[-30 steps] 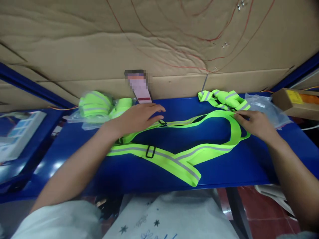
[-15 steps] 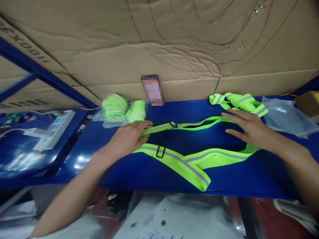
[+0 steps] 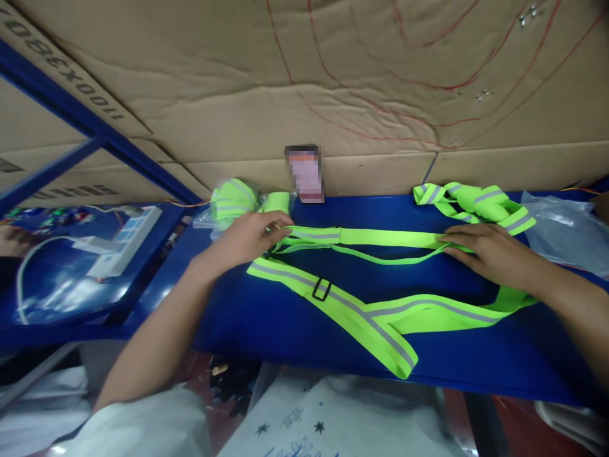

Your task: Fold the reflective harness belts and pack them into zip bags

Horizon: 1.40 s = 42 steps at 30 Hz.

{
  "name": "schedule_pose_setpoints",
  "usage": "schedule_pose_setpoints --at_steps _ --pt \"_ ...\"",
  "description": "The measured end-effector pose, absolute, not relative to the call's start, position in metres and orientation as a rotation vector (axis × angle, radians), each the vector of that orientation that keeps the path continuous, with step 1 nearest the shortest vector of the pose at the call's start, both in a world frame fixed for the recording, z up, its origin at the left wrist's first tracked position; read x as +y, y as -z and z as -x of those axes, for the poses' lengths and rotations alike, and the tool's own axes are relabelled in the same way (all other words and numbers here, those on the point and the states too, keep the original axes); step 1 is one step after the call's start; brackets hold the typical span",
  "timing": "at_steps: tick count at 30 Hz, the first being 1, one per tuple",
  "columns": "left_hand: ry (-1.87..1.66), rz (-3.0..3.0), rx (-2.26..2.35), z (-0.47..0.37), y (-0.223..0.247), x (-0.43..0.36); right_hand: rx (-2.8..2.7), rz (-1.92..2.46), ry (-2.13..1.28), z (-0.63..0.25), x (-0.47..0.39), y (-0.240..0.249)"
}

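Observation:
A neon yellow-green reflective strap (image 3: 438, 315) with grey stripes lies spread across the blue table. A black buckle (image 3: 321, 289) sits on its near band. At the strap's far left part, my left hand (image 3: 254, 236) pinches the band between thumb and fingers. My right hand (image 3: 483, 249) grips the far band's right end, fingers closed over it. Between the hands the upper band runs fairly straight, while a thinner strand sags below it. The near band ends in a folded tip close to the table's front edge.
Behind my left hand are bagged strap rolls (image 3: 233, 200). A phone (image 3: 307, 174) leans on the cardboard wall (image 3: 228, 127). Another bundled strap (image 3: 476, 202) and a clear plastic bag (image 3: 561, 231) lie at the right. A power strip (image 3: 126, 244) is at the left, beyond which another person's hand (image 3: 16, 241) shows.
My right hand has closed on the far band, which is now straighter and turned to its plain side. The view has shifted left, bringing another person's hand into sight.

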<state>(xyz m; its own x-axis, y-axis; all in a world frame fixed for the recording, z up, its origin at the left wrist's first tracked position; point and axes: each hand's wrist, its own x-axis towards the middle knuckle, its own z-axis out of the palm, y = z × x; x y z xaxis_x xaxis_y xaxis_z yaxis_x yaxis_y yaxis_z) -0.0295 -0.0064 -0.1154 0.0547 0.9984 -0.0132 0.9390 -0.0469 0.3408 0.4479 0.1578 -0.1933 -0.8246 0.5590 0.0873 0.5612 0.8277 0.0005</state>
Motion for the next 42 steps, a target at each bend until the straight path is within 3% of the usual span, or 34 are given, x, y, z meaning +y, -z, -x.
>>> schedule_pose_setpoints --at_steps 11,20,30,37,42 --pt "-0.012 -2.277 1.943 0.002 0.121 -0.062 -2.826 0.662 -0.066 -0.375 0.118 0.156" --pt "-0.031 -2.21 2.341 -0.009 0.137 -0.068 -2.987 0.526 -0.192 -0.283 0.123 0.161" --pt "-0.003 -1.992 2.569 -0.014 0.126 -0.071 -3.064 0.991 -0.213 -0.35 0.16 0.142" --pt "-0.168 -2.061 2.431 -0.01 0.131 -0.077 -2.885 0.776 -0.267 -0.38 0.128 0.103" --pt "-0.177 -2.269 2.17 -0.001 0.148 -0.073 -3.066 0.747 -0.337 -0.385 0.111 0.119"
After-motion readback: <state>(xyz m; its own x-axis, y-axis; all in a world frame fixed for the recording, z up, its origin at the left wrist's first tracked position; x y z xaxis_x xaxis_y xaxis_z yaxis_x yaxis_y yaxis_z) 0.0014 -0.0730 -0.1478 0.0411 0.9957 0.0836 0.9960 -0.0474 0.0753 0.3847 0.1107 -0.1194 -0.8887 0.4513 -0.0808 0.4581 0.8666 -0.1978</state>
